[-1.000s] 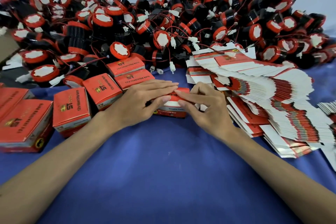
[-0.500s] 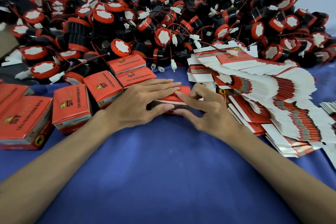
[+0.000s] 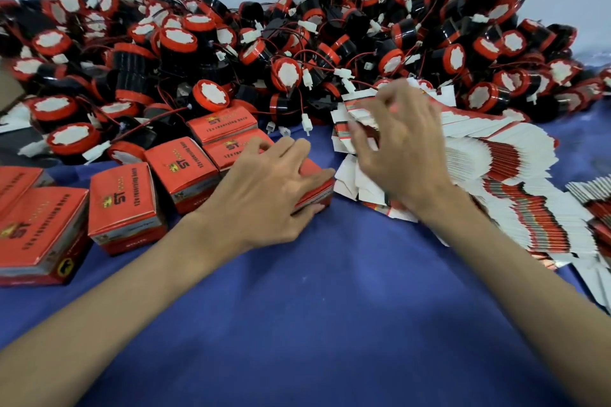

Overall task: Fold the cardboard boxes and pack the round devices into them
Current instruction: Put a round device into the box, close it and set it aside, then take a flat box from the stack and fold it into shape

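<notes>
I have my left hand (image 3: 274, 188) on the closed box (image 3: 314, 175). Its fingers (image 3: 261, 149) are spread over the red lid and the thumb is pressed against the near face, so the box is clasped and sits flat on the blue tabletop (image 3: 330, 307).

Just right of that box my right hand (image 3: 400, 155) is over the fanned stack of flat cartons (image 3: 496, 175). Its fingers are curled, but the hand is blurred and I cannot tell whether they pinch a carton or only touch the stack.

Left of the closed box runs a row of packed boxes (image 3: 122, 205), red-topped with printed lettering. The nearest ones touch my left hand's far side.

Behind the closed box lies the heap of round devices (image 3: 287, 73), black and red with white faces. Their thin wires and white plugs are tangled through the pile, and a few plugs reach the cloth just beyond the box.
</notes>
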`<move>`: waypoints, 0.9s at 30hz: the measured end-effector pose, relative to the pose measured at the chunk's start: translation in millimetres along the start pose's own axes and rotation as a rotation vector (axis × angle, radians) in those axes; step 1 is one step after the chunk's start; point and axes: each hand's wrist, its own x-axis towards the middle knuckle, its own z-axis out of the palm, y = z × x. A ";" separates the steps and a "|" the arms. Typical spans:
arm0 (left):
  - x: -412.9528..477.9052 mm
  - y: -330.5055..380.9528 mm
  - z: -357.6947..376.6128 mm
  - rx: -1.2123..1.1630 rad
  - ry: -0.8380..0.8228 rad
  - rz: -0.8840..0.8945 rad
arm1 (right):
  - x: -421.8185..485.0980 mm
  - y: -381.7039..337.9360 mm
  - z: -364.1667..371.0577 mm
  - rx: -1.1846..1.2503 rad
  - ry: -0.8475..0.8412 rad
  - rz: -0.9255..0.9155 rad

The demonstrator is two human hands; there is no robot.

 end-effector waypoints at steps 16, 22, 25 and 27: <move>-2.1 -21.5 9.1 0.151 -0.397 -0.411 | -20.1 26.5 8.1 -0.218 -0.027 -0.099; 12.7 11.0 10.8 -0.615 0.083 -0.534 | -24.8 7.9 11.9 -0.017 0.075 -0.393; 12.5 3.6 11.7 -0.804 0.196 -0.652 | -27.5 -7.1 14.5 0.112 0.188 -0.405; 9.1 0.5 10.9 -0.785 0.197 -0.671 | -30.1 -13.2 17.9 0.192 0.213 -0.388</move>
